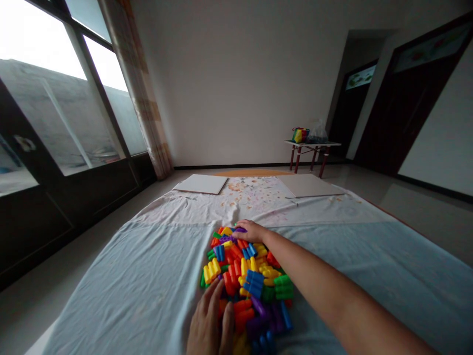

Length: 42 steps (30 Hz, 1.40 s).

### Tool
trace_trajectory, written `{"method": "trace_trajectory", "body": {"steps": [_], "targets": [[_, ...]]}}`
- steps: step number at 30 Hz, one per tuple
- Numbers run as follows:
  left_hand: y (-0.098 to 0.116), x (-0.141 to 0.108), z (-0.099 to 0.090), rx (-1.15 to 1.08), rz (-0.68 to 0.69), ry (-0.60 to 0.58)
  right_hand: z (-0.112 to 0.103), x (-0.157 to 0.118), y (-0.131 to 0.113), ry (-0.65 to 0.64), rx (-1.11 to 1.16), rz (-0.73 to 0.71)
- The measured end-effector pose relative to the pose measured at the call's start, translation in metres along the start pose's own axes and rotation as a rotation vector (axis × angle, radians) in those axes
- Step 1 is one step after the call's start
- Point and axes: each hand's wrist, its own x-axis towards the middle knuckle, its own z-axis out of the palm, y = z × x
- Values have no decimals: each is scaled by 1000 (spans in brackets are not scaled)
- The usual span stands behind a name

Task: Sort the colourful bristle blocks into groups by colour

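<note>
Blocks [244,282], knobbly and brightly coloured, lie heaped on the light blue cloth [111,286] straight in front of me. Taking the heap as my clock centre, with twelve pointing away from me, my left hand [210,318] rests at about half past seven. Its thumb stands well apart from the fingers, with orange pieces showing in the wide gap; I see nothing clasped. My right hand [252,231] reaches over to twelve, fingers curved down at a purple block [241,230]. I can't tell whether they grip it or only touch it.

The pieces look like moulded plastic, so I judge each one light and stiff, hardly fragile, and a little slick on its rounded faces. The ribbed tubes should give my fingertips some purchase: I would pinch a block across its outer tubes, thumb on one side and fingers on the other. The blue block [253,283] near the centre sits high and looks easy to take from above. The green block [283,287] at three and the yellow block [212,270] at ten lie near the edge, so a side grip looks simple there. Deeper pieces overlap and could drag neighbours along or set the loose heap sliding.

Beyond, pale boards lie at eleven [202,184] and one [309,186] on the flowered cloth [251,195].
</note>
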Motion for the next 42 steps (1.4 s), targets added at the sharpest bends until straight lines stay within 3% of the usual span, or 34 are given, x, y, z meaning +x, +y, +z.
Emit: {"method": "trace_trajectory", "body": {"steps": [5, 10, 13, 15, 19, 21, 25, 28, 31, 34, 40, 42], "targets": [[7, -11, -8, 2, 20, -39, -9, -40, -23, -136, 36, -87], [23, -17, -24, -71, -122, -46, -21, -78, -52, -315, 119, -126], [35, -15, -36, -127, -226, -25, -30, -95, -58, -324, 302, -158], [37, -5, -46, -141, -270, -2, -36, -99, -51, -232, 395, -142], [30, 46, -53, -45, -298, 53, -41, -97, -13, 143, 183, 134], [23, 85, -45, 63, -306, -27, -39, -93, 6, 234, 89, 238], [7, 157, -12, 152, -282, -111, -30, -83, 20, 238, 22, 306], [-4, 182, 12, 203, -281, -209, -22, -75, 11, 159, 36, 273], [-11, 182, 22, 221, -252, -286, -14, -72, -4, 50, 81, 213], [-6, 167, 15, 182, -180, -340, -9, -78, -21, -51, 141, 148], [28, 121, -32, -1, -94, -446, -16, -116, -66, -174, 292, -120], [33, 106, -50, -30, -118, -414, -24, -133, -71, -107, 369, -146]]}}
